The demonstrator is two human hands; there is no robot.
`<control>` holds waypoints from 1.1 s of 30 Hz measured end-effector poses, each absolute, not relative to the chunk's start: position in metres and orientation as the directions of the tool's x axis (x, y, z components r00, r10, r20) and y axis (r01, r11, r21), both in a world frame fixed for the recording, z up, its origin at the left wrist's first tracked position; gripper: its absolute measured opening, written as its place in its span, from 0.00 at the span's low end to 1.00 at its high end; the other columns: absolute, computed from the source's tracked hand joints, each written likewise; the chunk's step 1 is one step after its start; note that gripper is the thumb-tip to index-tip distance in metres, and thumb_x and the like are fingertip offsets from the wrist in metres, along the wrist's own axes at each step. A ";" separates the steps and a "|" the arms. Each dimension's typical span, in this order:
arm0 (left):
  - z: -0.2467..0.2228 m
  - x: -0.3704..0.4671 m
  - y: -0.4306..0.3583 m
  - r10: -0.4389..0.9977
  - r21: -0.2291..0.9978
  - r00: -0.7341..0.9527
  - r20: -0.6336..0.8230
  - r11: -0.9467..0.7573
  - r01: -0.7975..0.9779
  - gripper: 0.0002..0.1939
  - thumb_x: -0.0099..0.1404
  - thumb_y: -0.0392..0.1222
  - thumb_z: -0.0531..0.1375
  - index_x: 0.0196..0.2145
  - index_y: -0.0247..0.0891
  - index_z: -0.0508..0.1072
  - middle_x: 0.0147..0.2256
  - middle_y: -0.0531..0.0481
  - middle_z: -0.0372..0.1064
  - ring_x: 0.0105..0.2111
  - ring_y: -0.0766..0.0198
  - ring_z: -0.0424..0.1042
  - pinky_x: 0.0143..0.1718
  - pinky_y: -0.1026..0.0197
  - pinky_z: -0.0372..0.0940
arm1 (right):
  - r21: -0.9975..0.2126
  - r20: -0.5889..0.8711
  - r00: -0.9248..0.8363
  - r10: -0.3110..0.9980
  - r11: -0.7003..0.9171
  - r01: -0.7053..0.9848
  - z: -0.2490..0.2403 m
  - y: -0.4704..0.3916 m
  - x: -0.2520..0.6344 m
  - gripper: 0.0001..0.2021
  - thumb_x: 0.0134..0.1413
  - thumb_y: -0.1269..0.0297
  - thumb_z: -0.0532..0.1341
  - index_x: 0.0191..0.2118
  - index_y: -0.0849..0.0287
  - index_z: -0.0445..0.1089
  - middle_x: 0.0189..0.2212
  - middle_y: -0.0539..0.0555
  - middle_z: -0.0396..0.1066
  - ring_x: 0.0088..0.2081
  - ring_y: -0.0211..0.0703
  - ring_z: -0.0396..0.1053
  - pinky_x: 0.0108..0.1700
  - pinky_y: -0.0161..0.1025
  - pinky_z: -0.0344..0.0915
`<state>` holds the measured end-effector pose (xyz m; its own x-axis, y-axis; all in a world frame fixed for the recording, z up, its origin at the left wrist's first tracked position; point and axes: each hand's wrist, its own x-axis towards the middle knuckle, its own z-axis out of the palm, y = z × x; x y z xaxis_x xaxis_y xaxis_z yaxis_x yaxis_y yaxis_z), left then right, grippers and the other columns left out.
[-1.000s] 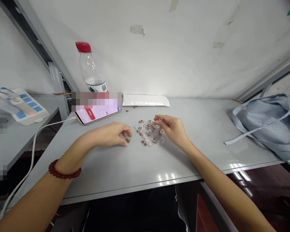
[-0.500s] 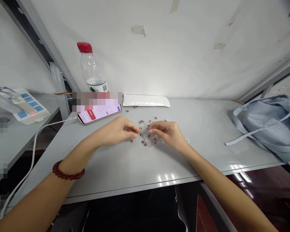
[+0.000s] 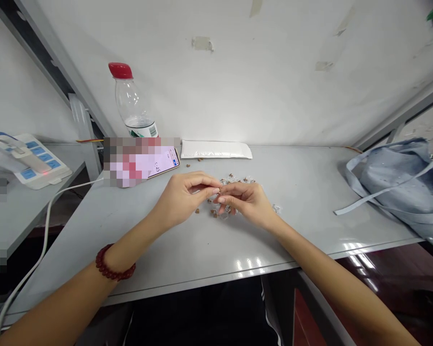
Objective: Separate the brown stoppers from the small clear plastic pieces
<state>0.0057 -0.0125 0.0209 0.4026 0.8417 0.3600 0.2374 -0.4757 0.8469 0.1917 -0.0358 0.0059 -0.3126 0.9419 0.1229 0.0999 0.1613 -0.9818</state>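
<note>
My left hand (image 3: 187, 196), with a dark red bead bracelet (image 3: 114, 263) at the wrist, has its thumb and fingers pinched together. My right hand (image 3: 248, 201) is pinched too, and its fingertips meet the left ones. Whatever lies between the fingertips is too small and covered to make out. Below and behind the hands is a pile of clear plastic pieces (image 3: 224, 214) mixed with small brown pieces (image 3: 214, 213). The right hand hides part of the pile. One loose brown piece (image 3: 197, 211) lies left of it.
A white packet (image 3: 216, 150) lies against the wall. At the left are a phone (image 3: 162, 163) with a cable, a red-capped bottle (image 3: 128, 98) and a power strip (image 3: 39, 161). A light blue bag (image 3: 393, 178) sits at the right of the grey desk (image 3: 166, 269).
My left hand has moved right, from the pile's left edge to meet the right hand. My right hand has shifted slightly, still over the pile.
</note>
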 end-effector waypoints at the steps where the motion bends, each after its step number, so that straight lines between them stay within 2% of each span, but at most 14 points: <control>1: 0.021 0.006 -0.013 0.816 0.818 0.411 0.406 -0.525 0.235 0.06 0.60 0.34 0.61 0.33 0.40 0.79 0.35 0.51 0.75 0.35 0.65 0.73 0.38 0.64 0.69 | -0.983 0.118 -0.313 0.942 0.157 0.100 0.006 -0.036 0.192 0.08 0.52 0.63 0.64 0.36 0.61 0.75 0.25 0.51 0.74 0.27 0.39 0.74 0.24 0.33 0.66; 4: 0.018 0.008 -0.015 0.726 0.724 0.432 0.535 -0.658 0.209 0.09 0.61 0.31 0.59 0.34 0.39 0.79 0.35 0.50 0.74 0.34 0.67 0.72 0.36 0.65 0.68 | -0.984 0.117 -0.302 0.946 0.151 0.091 0.007 -0.036 0.193 0.08 0.53 0.62 0.64 0.36 0.61 0.75 0.23 0.50 0.73 0.24 0.36 0.72 0.23 0.32 0.65; 6: 0.016 0.009 -0.016 0.699 0.709 0.452 0.554 -0.681 0.185 0.11 0.62 0.31 0.57 0.36 0.39 0.79 0.37 0.49 0.73 0.36 0.67 0.72 0.36 0.65 0.68 | -0.986 0.129 -0.281 0.951 0.154 0.070 0.007 -0.036 0.194 0.09 0.53 0.61 0.63 0.35 0.61 0.75 0.22 0.49 0.72 0.21 0.34 0.70 0.21 0.32 0.64; 9: 0.014 0.010 -0.018 0.720 0.752 0.499 0.483 -0.633 0.185 0.13 0.64 0.31 0.56 0.39 0.41 0.78 0.40 0.49 0.72 0.39 0.65 0.71 0.38 0.64 0.67 | -0.987 0.136 -0.267 0.954 0.153 0.042 0.005 -0.035 0.197 0.10 0.54 0.60 0.62 0.34 0.62 0.74 0.22 0.49 0.70 0.19 0.33 0.67 0.21 0.33 0.64; 13: 0.020 0.010 -0.022 0.761 0.787 0.558 0.331 -0.549 0.281 0.15 0.65 0.33 0.53 0.41 0.43 0.78 0.44 0.49 0.69 0.43 0.64 0.69 0.43 0.62 0.66 | -0.990 0.107 -0.281 0.954 0.128 0.058 0.005 -0.034 0.200 0.11 0.54 0.57 0.62 0.35 0.61 0.74 0.22 0.49 0.69 0.18 0.32 0.64 0.21 0.34 0.62; 17: 0.029 0.009 -0.021 0.805 0.795 0.527 0.273 -0.497 0.348 0.16 0.64 0.36 0.53 0.48 0.42 0.73 0.48 0.48 0.68 0.43 0.62 0.68 0.42 0.60 0.67 | -0.970 0.110 -0.244 0.964 0.158 0.187 0.012 -0.030 0.205 0.13 0.55 0.55 0.61 0.36 0.60 0.74 0.24 0.50 0.71 0.21 0.34 0.64 0.23 0.35 0.60; 20: 0.031 0.000 -0.014 0.870 0.777 0.461 0.176 -0.410 0.478 0.17 0.63 0.42 0.54 0.48 0.38 0.71 0.45 0.46 0.70 0.38 0.61 0.69 0.36 0.61 0.66 | -0.821 0.233 -0.122 0.965 0.262 0.506 0.011 -0.023 0.210 0.10 0.53 0.57 0.62 0.32 0.58 0.75 0.27 0.52 0.72 0.26 0.38 0.65 0.29 0.37 0.61; 23: 0.029 -0.014 -0.006 0.845 0.634 0.529 -0.082 -0.365 0.682 0.19 0.58 0.49 0.58 0.46 0.39 0.72 0.40 0.46 0.71 0.37 0.59 0.69 0.35 0.60 0.64 | -0.627 0.291 -0.131 0.948 0.292 0.722 0.004 -0.016 0.216 0.08 0.53 0.60 0.62 0.32 0.56 0.76 0.32 0.54 0.72 0.30 0.39 0.65 0.33 0.39 0.61; 25: 0.026 -0.022 -0.003 0.794 0.547 0.570 -0.212 -0.387 0.742 0.19 0.55 0.49 0.60 0.44 0.41 0.72 0.42 0.47 0.70 0.39 0.56 0.69 0.37 0.60 0.63 | -0.585 0.254 -0.153 0.955 0.278 0.762 0.003 -0.013 0.221 0.08 0.54 0.60 0.61 0.36 0.56 0.76 0.34 0.55 0.71 0.31 0.40 0.65 0.34 0.40 0.61; 27: 0.022 -0.024 -0.001 0.774 0.508 0.581 -0.251 -0.405 0.760 0.16 0.55 0.47 0.59 0.42 0.42 0.73 0.41 0.48 0.70 0.40 0.56 0.68 0.37 0.60 0.62 | -0.571 0.215 -0.154 0.964 0.252 0.782 0.006 -0.011 0.230 0.10 0.54 0.59 0.61 0.38 0.57 0.75 0.36 0.55 0.71 0.32 0.40 0.65 0.35 0.40 0.62; 30: 0.020 -0.021 -0.002 0.748 0.525 0.609 -0.263 -0.419 0.741 0.10 0.56 0.40 0.56 0.37 0.41 0.73 0.37 0.48 0.70 0.36 0.60 0.68 0.33 0.62 0.61 | -0.538 0.122 -0.136 0.983 0.181 0.823 0.020 -0.011 0.252 0.11 0.53 0.55 0.60 0.34 0.57 0.74 0.37 0.55 0.72 0.33 0.42 0.67 0.35 0.41 0.63; 33: 0.020 -0.018 -0.003 0.719 0.553 0.636 -0.280 -0.421 0.719 0.08 0.56 0.37 0.53 0.32 0.39 0.71 0.33 0.50 0.70 0.30 0.62 0.67 0.29 0.63 0.59 | -0.436 -0.080 -0.035 0.996 -0.003 0.900 0.033 -0.016 0.282 0.15 0.49 0.50 0.61 0.32 0.57 0.72 0.34 0.56 0.72 0.33 0.46 0.69 0.30 0.40 0.62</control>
